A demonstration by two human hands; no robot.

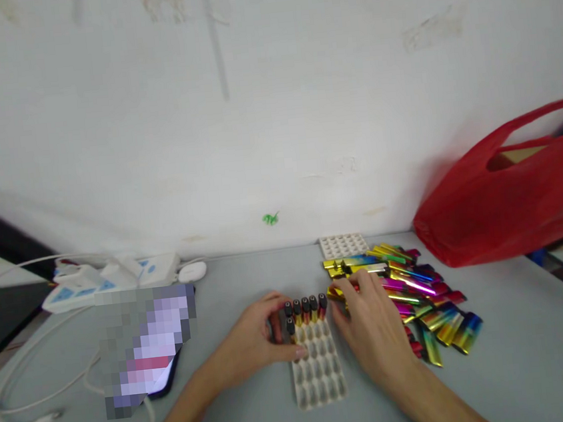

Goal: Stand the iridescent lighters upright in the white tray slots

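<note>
A pale tray (316,351) with rows of small hollows lies on the table between my hands. Several slim pieces with black tops (305,308) and gold or red bodies stand upright in its far rows. My left hand (255,341) wraps round the tray's left side, the thumb lying over its edge and the fingers partly hidden behind the standing pieces. To the right of the tray, my right hand (371,322) has its fingers bent together on a shiny gold piece (334,293) at the near edge of a pile of metallic coloured cases (438,319).
Behind the pile, a second pale tray (344,244) rests by the wall. A red bag (511,193) stands at the right. On the left are a white power strip (159,269), looping white cables (54,401) and a phone (167,337) whose screen is blurred out.
</note>
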